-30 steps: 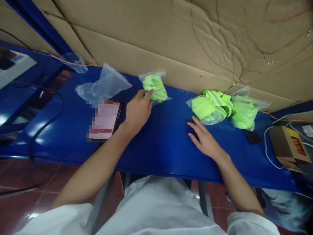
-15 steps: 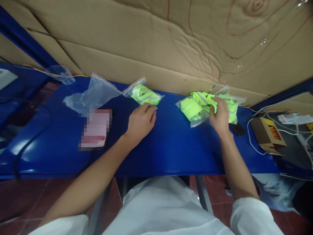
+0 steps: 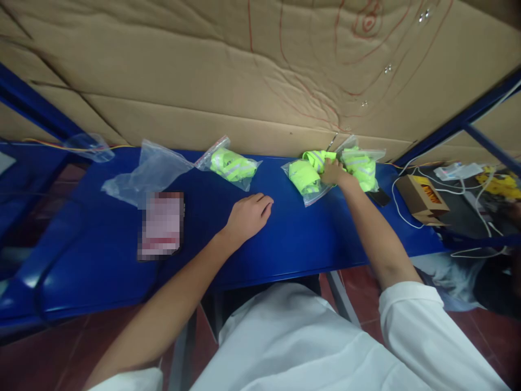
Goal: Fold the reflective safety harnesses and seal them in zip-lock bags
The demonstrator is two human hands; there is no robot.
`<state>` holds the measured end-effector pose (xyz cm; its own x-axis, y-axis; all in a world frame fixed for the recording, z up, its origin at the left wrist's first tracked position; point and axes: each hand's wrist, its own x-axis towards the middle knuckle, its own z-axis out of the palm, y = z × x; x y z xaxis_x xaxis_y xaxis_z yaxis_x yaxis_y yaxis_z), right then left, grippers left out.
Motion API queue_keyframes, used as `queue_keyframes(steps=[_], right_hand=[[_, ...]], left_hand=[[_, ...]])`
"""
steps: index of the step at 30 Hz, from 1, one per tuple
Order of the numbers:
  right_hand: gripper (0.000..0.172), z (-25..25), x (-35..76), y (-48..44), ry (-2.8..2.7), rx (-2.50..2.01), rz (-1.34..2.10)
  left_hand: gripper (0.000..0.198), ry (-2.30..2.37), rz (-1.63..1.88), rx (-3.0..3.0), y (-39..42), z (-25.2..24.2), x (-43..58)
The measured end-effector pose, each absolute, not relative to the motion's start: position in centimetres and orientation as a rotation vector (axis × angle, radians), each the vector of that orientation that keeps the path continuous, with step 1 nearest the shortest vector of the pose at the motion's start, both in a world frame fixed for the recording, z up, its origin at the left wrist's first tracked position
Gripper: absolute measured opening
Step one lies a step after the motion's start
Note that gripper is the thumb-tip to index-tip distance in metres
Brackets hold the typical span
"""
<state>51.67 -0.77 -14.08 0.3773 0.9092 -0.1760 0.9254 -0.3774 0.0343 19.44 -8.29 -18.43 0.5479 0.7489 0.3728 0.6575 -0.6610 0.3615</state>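
Note:
My right hand [image 3: 334, 171] reaches to the back of the table, its fingers closed on a loose neon-yellow reflective strap [image 3: 318, 158]. This strap lies between two clear zip bags, one at its left with folded neon-yellow material [image 3: 303, 178] and one at its right with a striped neon bundle [image 3: 361, 169]. My fingertips are partly hidden in the strap. My left hand [image 3: 250, 214] rests on the blue table [image 3: 285, 239] with nothing in it, fingers loosely bent. Just behind it sits another zip bag with a neon reflective strap [image 3: 234, 164].
An empty clear plastic bag [image 3: 157, 165] lies at the left, behind a phone [image 3: 163, 225] with a blurred screen. A plastic cup [image 3: 91, 146] stands farther left. At the right are a dark phone [image 3: 380, 196], an open cardboard box [image 3: 423, 198] and white cables. A cardboard wall [image 3: 183, 81] closes the back.
My left hand has drawn back from the zip bag behind it onto bare table. My right hand stays at the loose strap, which now lies lower between the bags. The view has shifted.

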Motion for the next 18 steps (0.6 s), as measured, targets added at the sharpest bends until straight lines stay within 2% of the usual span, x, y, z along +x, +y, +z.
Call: queue_keyframes(steps=[4, 10, 15, 18], right_hand=[[0.057, -14.2, 52.2, -2.3, 1.854, 2.453, -0.165], [0.057, -14.0, 53.4, -3.1, 2.043, 2.577, -0.102], [0.061, -13.4, 56.2, -3.9, 2.222, 2.896, -0.085], [0.051, -13.9, 57.8, -4.1, 2.303, 3.189, -0.102]], left_hand=[[0.026, 1.132, 0.739, 2.587, -8.9, -18.2, 19.6], [0.025, 0.988, 0.676, 2.526, -10.0, -17.8, 20.4], [0.048, 0.983, 0.679, 2.425, -10.1, -17.1, 22.3], [0.054, 0.964, 0.618, 2.369, -9.8, -17.0, 24.2]])
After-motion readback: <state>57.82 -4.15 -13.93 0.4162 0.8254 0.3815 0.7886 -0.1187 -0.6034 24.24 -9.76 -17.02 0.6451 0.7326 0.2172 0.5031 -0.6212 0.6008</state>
